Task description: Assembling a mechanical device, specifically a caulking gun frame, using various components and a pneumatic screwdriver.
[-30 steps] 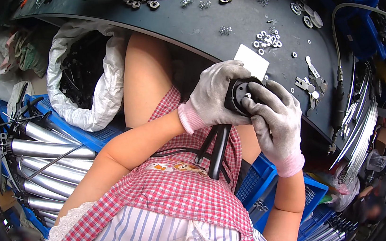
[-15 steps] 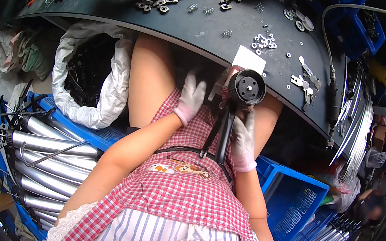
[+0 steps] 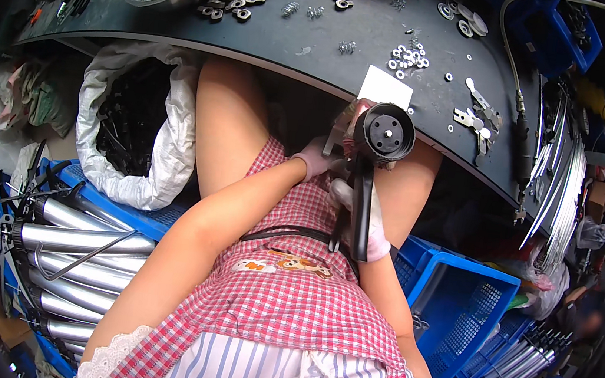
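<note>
Left hand (image 3: 315, 157) has swung rightward, near the black cup (image 3: 384, 133), mostly hidden; right hand (image 3: 375, 229) is behind a black lever (image 3: 362, 211); neither grip can be told. The cup faces up near the worktop's (image 3: 260, 35) edge.

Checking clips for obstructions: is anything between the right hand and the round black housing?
Yes: the thick black tube below the round black housing crosses in front of the right hand, partly hiding it.

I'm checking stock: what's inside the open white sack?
The white sack holds a jumble of black parts; whatever lies deeper is covered by them.
</note>
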A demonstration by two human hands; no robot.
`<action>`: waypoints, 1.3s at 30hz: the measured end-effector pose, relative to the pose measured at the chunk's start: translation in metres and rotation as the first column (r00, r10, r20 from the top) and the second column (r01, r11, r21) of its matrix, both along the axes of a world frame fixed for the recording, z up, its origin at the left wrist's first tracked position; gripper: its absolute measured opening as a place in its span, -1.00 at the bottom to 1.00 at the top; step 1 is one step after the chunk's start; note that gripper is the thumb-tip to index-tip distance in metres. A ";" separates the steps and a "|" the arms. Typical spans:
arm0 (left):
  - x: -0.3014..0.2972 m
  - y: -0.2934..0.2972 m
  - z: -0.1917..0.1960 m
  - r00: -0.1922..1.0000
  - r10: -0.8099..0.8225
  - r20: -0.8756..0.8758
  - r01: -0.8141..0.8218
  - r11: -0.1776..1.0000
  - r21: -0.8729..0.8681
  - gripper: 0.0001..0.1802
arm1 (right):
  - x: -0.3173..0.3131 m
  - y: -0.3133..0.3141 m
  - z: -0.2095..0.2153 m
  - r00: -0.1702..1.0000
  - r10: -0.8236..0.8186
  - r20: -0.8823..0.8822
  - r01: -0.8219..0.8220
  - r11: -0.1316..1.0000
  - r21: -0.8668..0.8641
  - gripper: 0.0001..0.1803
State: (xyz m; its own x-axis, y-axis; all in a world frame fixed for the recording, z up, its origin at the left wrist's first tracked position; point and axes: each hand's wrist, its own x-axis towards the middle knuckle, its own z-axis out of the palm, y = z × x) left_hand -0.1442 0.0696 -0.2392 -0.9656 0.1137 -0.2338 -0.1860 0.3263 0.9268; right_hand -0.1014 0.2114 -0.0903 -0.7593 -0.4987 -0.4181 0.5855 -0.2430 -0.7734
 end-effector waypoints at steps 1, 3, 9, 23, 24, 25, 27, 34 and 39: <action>-0.003 -0.002 -0.003 0.996 -0.082 0.023 0.082 0.997 -0.015 -0.62 | -0.001 0.003 -0.008 0.991 -0.042 0.128 0.046 0.998 -0.032 -0.69; 0.003 0.000 -0.001 0.998 -0.053 -0.036 0.054 0.998 0.034 -0.64 | -0.009 -0.003 0.007 1.000 0.000 0.030 -0.005 0.984 0.177 -0.74; 0.008 0.007 -0.006 0.998 0.058 -0.024 -0.052 0.977 0.206 -0.72 | -0.018 -0.007 -0.021 0.798 0.266 -0.541 0.086 0.838 0.539 -0.72; 0.003 0.009 -0.033 0.981 -0.142 -0.130 0.145 0.989 0.012 -0.68 | -0.013 -0.013 -0.026 0.938 0.054 -0.342 0.135 0.851 0.507 -0.77; 0.002 0.009 -0.036 0.981 -0.144 -0.131 0.146 0.989 0.009 -0.68 | -0.014 -0.010 -0.035 0.912 0.150 -0.381 0.106 0.812 0.573 -0.76; 0.001 0.010 -0.039 0.974 -0.157 -0.164 0.150 0.987 -0.054 -0.69 | -0.015 -0.008 -0.041 0.878 0.247 -0.411 0.084 0.765 0.638 -0.75; 0.002 0.008 -0.046 0.967 -0.167 -0.191 0.146 0.982 -0.121 -0.70 | -0.015 -0.008 -0.036 0.882 0.236 -0.408 0.070 0.789 0.610 -0.72; 0.004 0.012 -0.031 0.975 -0.087 -0.205 0.083 0.996 -0.027 -0.72 | -0.021 -0.001 -0.064 0.844 0.266 -0.466 0.062 0.815 0.576 -0.71; 0.010 0.007 -0.031 0.998 0.004 -0.062 0.003 0.995 0.102 -0.70 | -0.019 -0.018 -0.023 0.882 0.225 -0.413 0.084 0.789 0.609 -0.78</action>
